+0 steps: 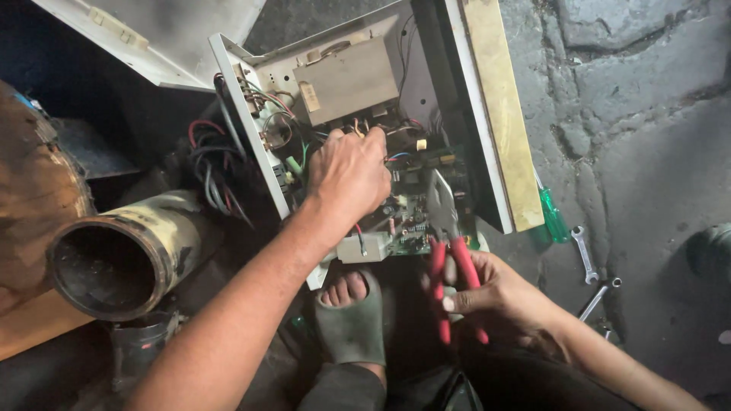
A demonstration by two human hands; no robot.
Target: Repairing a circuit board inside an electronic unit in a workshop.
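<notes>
Red-handled pliers [449, 259] sit in the right hand [487, 293], fingers wrapped around both grips, steel nose pointing toward twelve o'clock and resting over the green circuit board [411, 228]. That's the head view, and it's the only one we've got. Left hand [349, 173] is up at the centre of frame, reaching deep into the opened appliance casing [251, 129], fingers curled in among the wires [365, 129]; whether it actually grips one, I cannot tell, the knuckles hide it. Just above that hand, at twelve o'clock, a grey metal box [346, 80] is mounted on the chassis. A bundle of black and red cables [217, 164] spills out of the casing at nine o'clock. Further out at eight o'clock lies a yellowish pipe [126, 259], open mouth toward the camera. Down at six o'clock, a foot in a grey-green sandal [350, 320] sits right under the casing. Over at three o'clock on the stone floor [647, 175]: a green-handled screwdriver [554, 217] beside the casing's yellow edge, and two wrenches [590, 270] close by.
</notes>
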